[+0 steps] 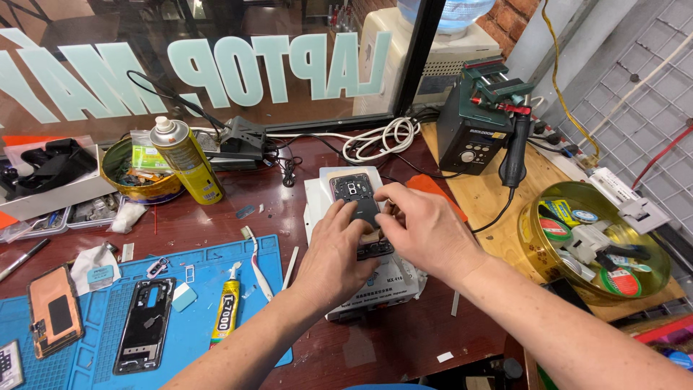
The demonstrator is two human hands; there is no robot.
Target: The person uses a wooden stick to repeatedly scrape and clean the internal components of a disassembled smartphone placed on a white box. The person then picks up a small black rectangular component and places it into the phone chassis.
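Left hand (pixel 333 249): lies on the lower half of the phone (pixel 359 201), fingers spread flat over it, pressing rather than gripping.
Right hand (pixel 422 227): comes in from the right, fingertips bunched at the phone's right edge beside the left fingers; whether they pinch a small part I cannot tell.
Hands: close together, touching over the phone's middle.
Phone: dark, opened, back up, lying lengthwise on the white plate (pixel 375 282), which sits near the middle of the counter (pixel 404 347).
Mat (pixel 209 260): blue, at the counter's front left corner, just left of the plate.
On the mat: a black frame (pixel 144 325), a glue tube (pixel 226 314) beside it, and an orange-backed panel (pixel 54 310) towards the left edge.
Spray can (pixel 185 160): yellow, tilted, behind the mat near the back edge.
Bowl (pixel 133 173): round, full of small parts, touching the can's left side.
Cable (pixel 382 137): white coil at the back edge, behind the plate.
Station (pixel 473 133): dark box at the back right, with a black handpiece (pixel 515 152) hanging beside it.
Tin (pixel 530 231): round, gold, holding tape rolls, at the right edge.
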